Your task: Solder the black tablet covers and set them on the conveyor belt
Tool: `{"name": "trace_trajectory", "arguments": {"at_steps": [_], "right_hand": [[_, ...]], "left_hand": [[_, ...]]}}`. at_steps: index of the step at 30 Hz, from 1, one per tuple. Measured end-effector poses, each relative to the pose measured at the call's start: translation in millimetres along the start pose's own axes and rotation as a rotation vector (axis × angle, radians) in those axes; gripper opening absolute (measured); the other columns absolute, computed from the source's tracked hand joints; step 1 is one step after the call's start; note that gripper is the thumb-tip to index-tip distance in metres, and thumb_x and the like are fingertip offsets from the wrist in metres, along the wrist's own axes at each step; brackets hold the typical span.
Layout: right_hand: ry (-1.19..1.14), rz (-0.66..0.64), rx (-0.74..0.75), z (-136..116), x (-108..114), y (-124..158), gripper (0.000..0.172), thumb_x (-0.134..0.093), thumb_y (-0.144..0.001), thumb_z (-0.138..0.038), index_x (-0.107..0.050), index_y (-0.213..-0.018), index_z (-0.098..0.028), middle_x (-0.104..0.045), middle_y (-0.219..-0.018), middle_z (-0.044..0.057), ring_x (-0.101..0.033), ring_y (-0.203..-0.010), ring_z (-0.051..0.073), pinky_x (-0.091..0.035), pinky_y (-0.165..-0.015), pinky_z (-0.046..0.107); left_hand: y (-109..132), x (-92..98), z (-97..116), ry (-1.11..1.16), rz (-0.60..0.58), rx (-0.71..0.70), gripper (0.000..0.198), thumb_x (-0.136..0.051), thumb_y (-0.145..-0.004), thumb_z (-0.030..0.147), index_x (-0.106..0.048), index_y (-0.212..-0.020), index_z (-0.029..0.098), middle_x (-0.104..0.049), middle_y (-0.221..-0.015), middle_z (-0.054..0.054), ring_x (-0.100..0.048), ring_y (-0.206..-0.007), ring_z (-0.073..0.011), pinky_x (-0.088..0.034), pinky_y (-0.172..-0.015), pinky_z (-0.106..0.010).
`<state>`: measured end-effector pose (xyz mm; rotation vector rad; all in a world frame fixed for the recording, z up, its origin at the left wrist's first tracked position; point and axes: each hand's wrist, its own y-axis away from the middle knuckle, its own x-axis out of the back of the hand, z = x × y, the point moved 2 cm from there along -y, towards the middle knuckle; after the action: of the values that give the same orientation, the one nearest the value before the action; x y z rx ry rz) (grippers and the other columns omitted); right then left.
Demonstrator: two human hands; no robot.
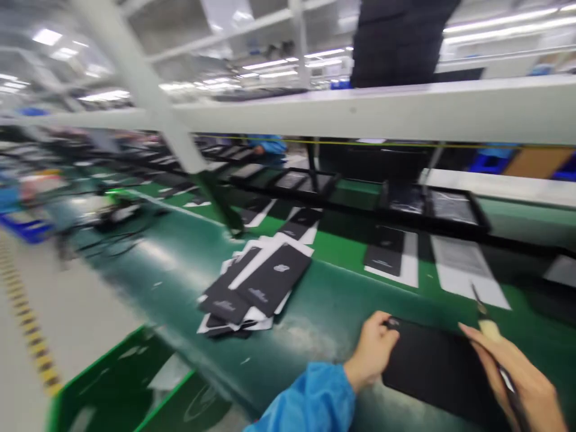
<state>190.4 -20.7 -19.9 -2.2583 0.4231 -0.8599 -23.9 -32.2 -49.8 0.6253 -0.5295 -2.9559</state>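
Our left fingers [382,327] curl closed over the top edge of a flat black panel [432,369], pinching its corner, while our left hand [371,351] steadies it on the green conveyor belt [274,342]. Our right fingers [477,339] are wrapped closed around a slim pointed tool [488,327] with a pale grip, held just above the panel in our right hand [522,384]; blur makes the tool's exact kind hard to tell, though it may be a craft knife. A blue sleeve [310,402] covers our left forearm.

Beside the panel on the belt lies a loose pile of black-and-white sheets [256,285], and further along it are more laid-out sheets [463,270]. Black trays [450,207] sit on a rack above the belt's far edge. Past the rack, a co-worker in blue [267,147] is at the belt. A green bin [112,384] stands below its near edge.
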Motion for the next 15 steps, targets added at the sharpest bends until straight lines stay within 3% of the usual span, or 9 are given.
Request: {"name": "trace_trajectory", "arguments": {"at_steps": [2, 4, 6, 9, 12, 15], "right_hand": [[0.010, -0.127, -0.073, 7, 34, -4, 0.032, -0.061, -0.096, -0.046, -0.068, -0.119, -0.026, -0.076, -0.101, 0.003, -0.073, -0.090, 0.021, -0.059, -0.088, 0.035], [-0.102, -0.182, -0.232, 4, 48, -7, 0.039, -0.058, -0.097, -0.043, -0.060, -0.130, -0.023, -0.077, -0.090, 0.003, -0.073, -0.072, 0.018, -0.061, -0.074, 0.032], [-0.297, -0.113, -0.403, -1, 47, -9, 0.042, -0.058, -0.097, -0.042, -0.054, -0.134, -0.020, -0.077, -0.084, 0.004, -0.068, -0.059, 0.016, -0.058, -0.059, 0.029], [-0.511, -0.043, -0.552, -7, 38, -5, 0.035, -0.060, -0.097, -0.042, -0.061, -0.120, -0.016, -0.073, -0.069, 0.004, -0.059, -0.043, 0.013, -0.046, -0.040, 0.023], [-0.548, -0.041, -0.501, -10, 38, -1, 0.030, -0.062, -0.096, -0.042, -0.070, -0.108, -0.015, -0.072, -0.067, 0.005, -0.061, -0.044, 0.014, -0.049, -0.040, 0.024], [-0.419, -0.118, -0.322, -18, 45, -2, 0.019, -0.064, -0.094, -0.033, -0.074, -0.103, -0.020, -0.077, -0.081, 0.006, -0.071, -0.060, 0.017, -0.060, -0.056, 0.027]], "left_hand": [[-1, -6.1, 4, 0.053, -0.048, 0.007, 0.041, -0.081, -0.067, 0.038, -0.056, -0.096, 0.021, -0.064, -0.063, 0.005, -0.059, -0.053, -0.0121, -0.043, -0.054, -0.021], [-1, -12.1, 7, 0.087, -0.092, 0.017, 0.043, -0.081, -0.069, 0.039, -0.052, -0.095, 0.022, -0.067, -0.065, 0.004, -0.062, -0.055, -0.0137, -0.046, -0.056, -0.022], [1, -17.7, 10, 0.109, -0.124, 0.018, 0.044, -0.082, -0.069, 0.039, -0.049, -0.092, 0.021, -0.069, -0.066, 0.003, -0.065, -0.056, -0.0147, -0.049, -0.059, -0.024], [7, -23.7, 14, 0.131, -0.146, 0.024, 0.047, -0.085, -0.067, 0.037, -0.049, -0.093, 0.021, -0.073, -0.071, 0.000, -0.068, -0.060, -0.0165, -0.051, -0.061, -0.025], [12, -25.9, 16, 0.126, -0.137, 0.040, 0.048, -0.086, -0.067, 0.035, -0.051, -0.097, 0.020, -0.075, -0.075, -0.002, -0.071, -0.064, -0.0180, -0.053, -0.063, -0.026], [13, -25.8, 16, 0.102, -0.128, 0.045, 0.046, -0.085, -0.067, 0.033, -0.052, -0.095, 0.019, -0.075, -0.073, -0.001, -0.070, -0.061, -0.0172, -0.054, -0.063, -0.026]]}}
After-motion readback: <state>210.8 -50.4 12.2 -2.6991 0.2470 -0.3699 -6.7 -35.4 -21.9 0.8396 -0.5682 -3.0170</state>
